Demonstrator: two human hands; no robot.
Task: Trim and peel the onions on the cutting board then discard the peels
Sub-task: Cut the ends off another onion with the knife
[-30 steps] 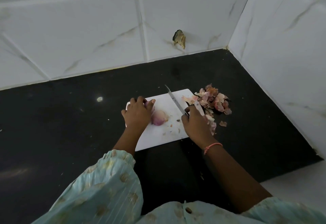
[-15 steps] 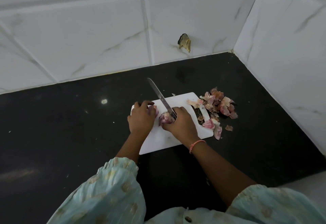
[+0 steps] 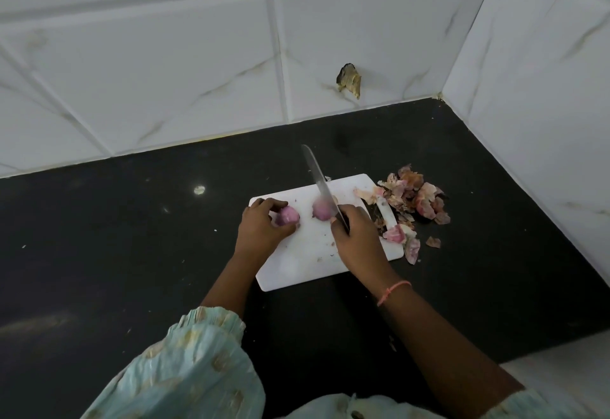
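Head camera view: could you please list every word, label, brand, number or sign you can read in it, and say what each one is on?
None: no readable text shows anywhere in this view.
The knife blade shows no legible brand mark.
The cutting board, the wall tiles and the countertop bear no print; the tiles have only veining.
The sleeve carries a pattern, not letters.

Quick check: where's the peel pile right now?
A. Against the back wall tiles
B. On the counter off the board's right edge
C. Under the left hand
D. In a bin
B: the peel pile lies at the right edge of the cutting board, spilling onto the dark counter.
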